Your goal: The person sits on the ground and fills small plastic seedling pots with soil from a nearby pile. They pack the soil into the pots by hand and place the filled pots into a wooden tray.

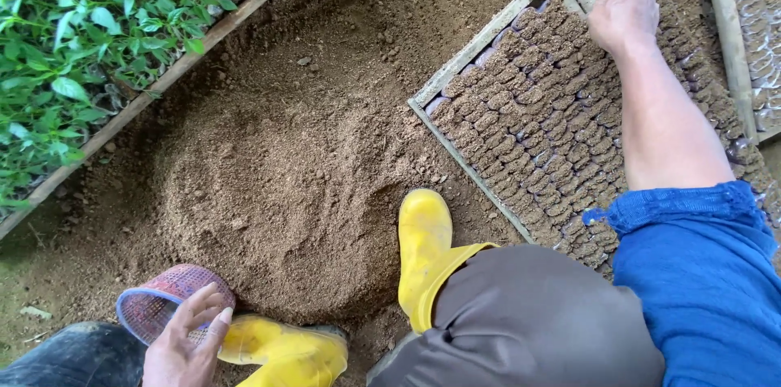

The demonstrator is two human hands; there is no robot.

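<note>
My right hand (622, 9) reaches far forward over a wooden-framed bed (488, 33) packed with several rows of small soil-filled bags (545, 119); its fingers curl at the far end of the rows, and I cannot tell if they hold anything. My left hand (185, 344) is low at the bottom left, fingers spread and resting on the rim of a small pink-and-purple mesh basket (167, 297). Both of my yellow rubber boots (423, 241) stand on the ground beside a pile of loose brown soil (277, 184).
A long wooden plank (163, 82) runs diagonally at the left, with green seedlings (73, 37) behind it. Another wooden rail (728, 29) and a second bed of bags (761, 21) lie at the far right.
</note>
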